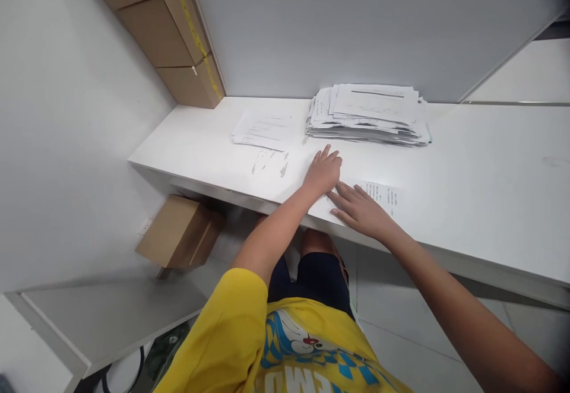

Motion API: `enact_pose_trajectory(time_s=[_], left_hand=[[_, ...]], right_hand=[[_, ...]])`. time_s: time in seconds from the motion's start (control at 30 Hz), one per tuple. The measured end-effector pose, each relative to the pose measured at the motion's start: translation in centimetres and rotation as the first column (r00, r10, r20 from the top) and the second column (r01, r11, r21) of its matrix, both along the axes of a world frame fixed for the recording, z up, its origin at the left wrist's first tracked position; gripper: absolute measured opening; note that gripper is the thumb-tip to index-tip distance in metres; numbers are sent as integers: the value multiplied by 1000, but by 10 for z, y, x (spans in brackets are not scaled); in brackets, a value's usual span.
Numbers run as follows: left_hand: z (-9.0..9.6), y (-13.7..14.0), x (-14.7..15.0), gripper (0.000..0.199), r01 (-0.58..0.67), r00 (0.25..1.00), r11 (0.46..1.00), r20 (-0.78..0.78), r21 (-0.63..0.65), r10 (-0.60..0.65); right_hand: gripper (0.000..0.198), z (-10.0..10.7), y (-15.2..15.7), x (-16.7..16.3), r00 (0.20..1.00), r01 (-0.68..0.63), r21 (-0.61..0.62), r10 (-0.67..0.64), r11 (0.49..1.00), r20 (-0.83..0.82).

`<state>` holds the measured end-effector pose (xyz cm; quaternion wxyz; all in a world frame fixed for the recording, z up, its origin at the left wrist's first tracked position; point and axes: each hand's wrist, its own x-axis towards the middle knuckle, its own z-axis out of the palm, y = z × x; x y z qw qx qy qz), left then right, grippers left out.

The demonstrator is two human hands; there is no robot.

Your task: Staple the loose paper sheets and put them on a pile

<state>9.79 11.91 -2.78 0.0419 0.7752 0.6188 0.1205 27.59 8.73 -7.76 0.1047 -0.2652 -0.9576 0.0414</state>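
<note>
A printed sheet of paper [380,196] lies on the white desk close to its front edge, and its outline is hard to tell from the desktop. My right hand [358,208] rests flat on this sheet with the fingers stretched toward the left. Just beyond its fingertips is my left hand [323,170], palm down, with several fingers extended and apart. Part of the sheet is hidden under both hands. Behind them stands a thick, uneven stack of papers [374,114]. A smaller pile of printed sheets [262,130] lies to the left.
Dark marks [270,162] show on the white desk [481,191] near the smaller pile. Cardboard boxes [178,31] are stacked at the desk's back left corner. Another cardboard box [178,233] sits below the desk on the left. A grey panel [333,31] rises behind the desk.
</note>
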Motion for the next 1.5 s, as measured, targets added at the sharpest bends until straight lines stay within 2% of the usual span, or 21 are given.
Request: enact_pose_trajectory(time_s=[0.17,0.33,0.4,0.47,0.53,0.6,0.7,0.9,1.0,1.1,1.2,1.27,1.4,1.5], left_hand=[[-6,5,-1,35,0,996,998,-92,69,6],[9,3,-8,31,15,994,996,-109,89,-5],[9,8,-13,29,20,996,987,-84,158,-6],[6,16,-15,30,14,993,979,-115,205,10],[4,21,-16,33,14,989,973,-146,231,20],[4,19,-16,36,-9,988,978,-152,207,41],[8,16,-17,34,-76,988,989,-124,123,91],[35,32,-32,28,-155,982,988,-110,12,156],[46,36,-45,32,-143,983,989,-115,34,146],[39,28,-63,37,-159,977,985,-130,68,166],[14,15,-83,45,-191,971,968,-116,165,211],[-3,8,-92,48,-206,968,951,-91,229,232],[-16,7,-99,53,-247,958,934,-77,259,275],[-15,11,-98,59,-418,897,876,-43,241,440]], right_hand=[[59,-4,5,-5,1000,12,-50,-13,999,-12],[57,28,-2,-19,988,100,-71,-90,993,122],[58,35,-7,-26,987,88,-35,-82,996,136],[60,31,-12,-30,990,87,5,-87,996,112],[74,19,-21,-31,988,127,14,-127,992,83],[83,5,-30,-30,983,169,18,-169,986,71],[72,-5,-36,-24,983,170,4,-170,985,68],[68,25,-39,2,987,158,-119,-152,980,53],[70,22,-43,33,974,224,-115,-225,968,10],[71,2,-41,77,925,361,-84,-369,929,-97],[67,-14,-32,117,824,512,-55,-508,857,-250],[63,-18,-24,133,759,576,-47,-554,816,-342],[55,-3,-6,135,651,643,-33,-569,765,-503],[55,25,14,115,559,685,3,-523,728,-644]])
